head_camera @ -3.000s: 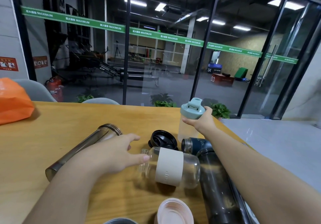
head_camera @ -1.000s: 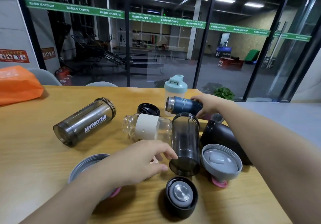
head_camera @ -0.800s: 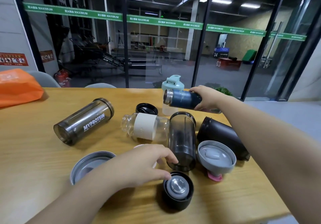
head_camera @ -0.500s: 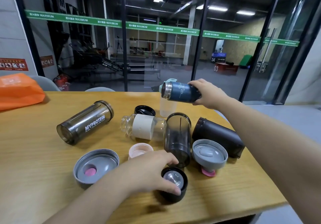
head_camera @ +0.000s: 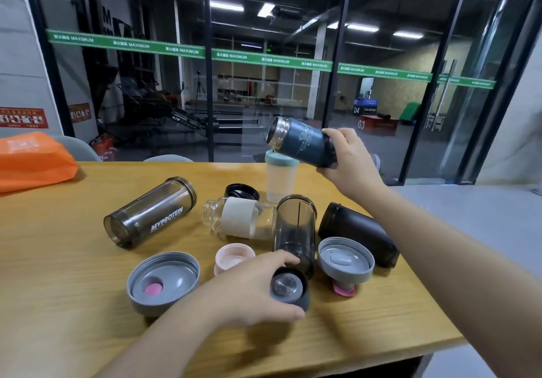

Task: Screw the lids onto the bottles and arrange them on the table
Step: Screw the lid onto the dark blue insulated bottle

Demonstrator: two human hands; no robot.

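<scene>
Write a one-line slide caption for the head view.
Right hand lifts the blue flask; left hand grips its black lid on the table.

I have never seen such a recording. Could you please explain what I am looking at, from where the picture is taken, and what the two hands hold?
No machine here: a person wears a camera on the head, looking forward and down at their own arms. The right hand holds a dark blue flask tilted in the air, its mouth open. The left hand grips a black lid at the wooden table. Lying there without lids are a MYPROTEIN shaker, a glass bottle, a smoky bottle and a black bottle. Two grey lids and a pink cap lie loose. One pale bottle stands upright, already capped.
</scene>
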